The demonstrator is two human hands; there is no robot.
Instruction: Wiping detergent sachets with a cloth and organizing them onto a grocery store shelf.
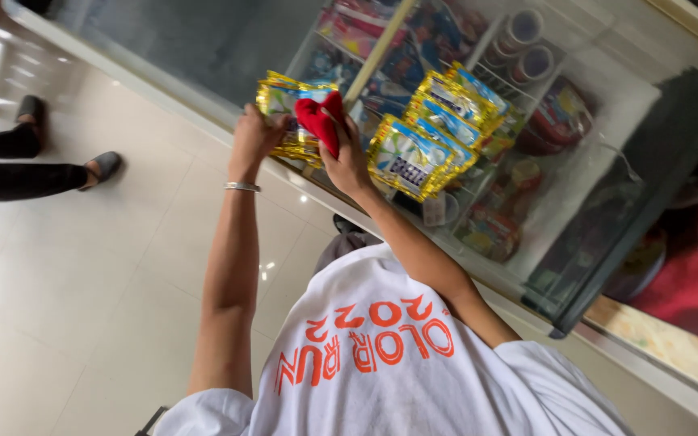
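My left hand [254, 136], with a silver bracelet at the wrist, grips a small stack of gold-edged snack packets [283, 98] held above the edge of a glass-topped chest freezer [607, 121]. My right hand [347, 161] holds a red cloth [321, 121] pressed against the front of those packets. Just right of my right hand, a second fanned stack of the same gold-edged packets [430, 137] lies on the freezer's glass lid. My white shirt with orange print fills the bottom of the view.
Under the glass lid, wire baskets hold colourful wrapped items and round tubs [527, 48]. Another person's legs in dark trousers and grey flat shoes [103, 167] stand on the pale tiled floor at the left. A red patterned surface [680, 291] lies at the right.
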